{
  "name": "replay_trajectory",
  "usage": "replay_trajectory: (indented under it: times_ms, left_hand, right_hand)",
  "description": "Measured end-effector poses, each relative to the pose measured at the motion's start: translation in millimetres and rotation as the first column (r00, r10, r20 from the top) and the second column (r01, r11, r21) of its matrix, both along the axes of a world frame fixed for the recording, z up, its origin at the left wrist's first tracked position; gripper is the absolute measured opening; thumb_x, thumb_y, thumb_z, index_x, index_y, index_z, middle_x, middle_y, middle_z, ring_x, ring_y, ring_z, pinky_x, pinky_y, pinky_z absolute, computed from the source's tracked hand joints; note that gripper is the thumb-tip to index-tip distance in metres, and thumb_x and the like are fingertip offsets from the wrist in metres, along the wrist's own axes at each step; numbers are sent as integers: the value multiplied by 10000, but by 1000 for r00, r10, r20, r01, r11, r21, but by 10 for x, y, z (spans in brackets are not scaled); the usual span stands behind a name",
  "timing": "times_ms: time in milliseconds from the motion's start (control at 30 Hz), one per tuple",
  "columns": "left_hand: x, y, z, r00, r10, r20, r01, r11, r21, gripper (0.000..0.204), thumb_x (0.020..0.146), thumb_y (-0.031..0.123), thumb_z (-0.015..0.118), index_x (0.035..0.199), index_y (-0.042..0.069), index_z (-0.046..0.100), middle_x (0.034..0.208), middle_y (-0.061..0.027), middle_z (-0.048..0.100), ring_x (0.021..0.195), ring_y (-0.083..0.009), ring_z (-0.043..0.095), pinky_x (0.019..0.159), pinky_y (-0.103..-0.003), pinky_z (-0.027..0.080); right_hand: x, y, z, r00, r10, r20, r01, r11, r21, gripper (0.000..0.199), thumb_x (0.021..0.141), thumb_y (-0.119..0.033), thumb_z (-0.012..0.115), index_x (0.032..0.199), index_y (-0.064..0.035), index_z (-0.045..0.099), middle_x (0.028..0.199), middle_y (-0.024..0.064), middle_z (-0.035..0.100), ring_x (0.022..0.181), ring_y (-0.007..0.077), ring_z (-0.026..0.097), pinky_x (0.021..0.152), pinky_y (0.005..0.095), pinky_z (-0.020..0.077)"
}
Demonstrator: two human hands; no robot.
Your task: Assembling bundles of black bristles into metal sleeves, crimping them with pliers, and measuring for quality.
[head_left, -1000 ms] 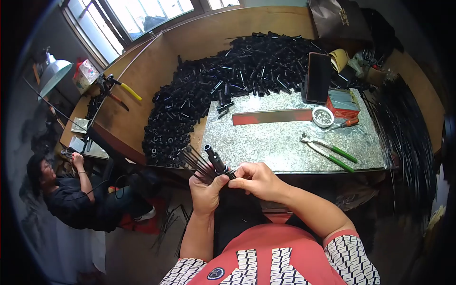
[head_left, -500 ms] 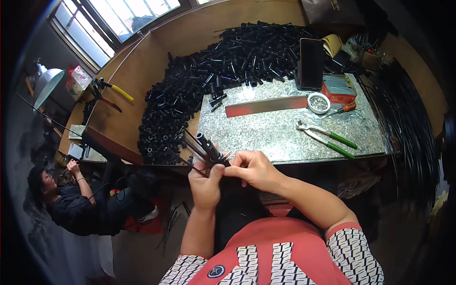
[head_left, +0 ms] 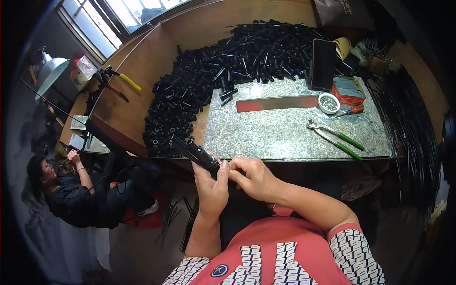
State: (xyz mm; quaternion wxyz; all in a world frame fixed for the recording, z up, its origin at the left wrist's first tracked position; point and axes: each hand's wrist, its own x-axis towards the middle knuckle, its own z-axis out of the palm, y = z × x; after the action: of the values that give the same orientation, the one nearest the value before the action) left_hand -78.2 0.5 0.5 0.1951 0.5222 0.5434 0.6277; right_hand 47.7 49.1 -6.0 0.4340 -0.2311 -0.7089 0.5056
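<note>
In front of the table's near edge, my left hand (head_left: 212,192) is closed round a black tubular part (head_left: 201,156) that tilts up toward the far left. Dark thin strands lie along the part in the same grip. My right hand (head_left: 259,178) is closed in a pinch at the part's lower end, its fingertips against the left thumb. Whatever sits between those fingertips is too small and hidden to name. Beyond the hands lies a speckled stone slab (head_left: 266,135), with a large heap of similar black parts (head_left: 237,61) behind and left of it.
Green-handled pincers (head_left: 335,138), a screwdriver (head_left: 350,111), a white bowl (head_left: 328,103) of small pieces, a flat metal bar (head_left: 275,103) and a phone (head_left: 322,64) stand or lie on the slab. Black cables (head_left: 408,137) hang at right. Another person (head_left: 78,202) sits at left.
The view has shifted slightly, so the table appears further right. The tubular part and strands now tilt more to the left, and my right hand stays pinched at the lower end.
</note>
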Motion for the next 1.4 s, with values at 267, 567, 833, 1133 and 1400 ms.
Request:
replay_trajectory:
  times_ms: [267,567,833,1133,1400]
  left_hand:
    - [20,-38,18,992,-83,97,83,997,1,229,851,-11,584,1028,-1,438,866,-43,495,770,-108,482,706,-259,423]
    - [52,-72,22,972,-146,186,133,988,79,187,829,-48,576,961,15,460,856,-30,501,751,-74,472,673,-230,410]
    - [33,-89,35,971,-212,114,199,973,113,169,823,-66,539,916,29,434,875,-42,490,770,-84,465,681,-242,400]
    - [177,-18,3,964,-260,53,250,958,142,229,823,-71,555,942,56,406,968,-90,483,822,-117,492,749,-258,417]
    - [135,-10,1,929,-264,260,227,960,166,143,788,-12,640,896,14,550,1091,-134,522,750,-131,540,684,-271,465]
  right_hand:
    - [70,80,-25,985,171,17,-155,929,-335,169,871,-122,654,783,4,585,734,17,597,698,57,520,639,228,442]
    - [67,154,-124,942,320,-105,-325,782,-531,156,839,-91,688,767,-36,561,779,2,591,732,61,524,677,219,440]
    - [85,174,-94,932,360,-46,-336,808,-484,185,810,-108,721,778,-51,548,796,5,584,754,59,512,681,224,421]
    - [377,65,-40,971,231,-68,-237,866,-440,242,810,-111,729,907,-23,526,941,41,585,890,97,568,790,252,496]
    - [1476,265,124,860,-404,311,273,880,390,294,789,-136,704,984,-4,528,970,127,561,888,277,579,754,356,492]
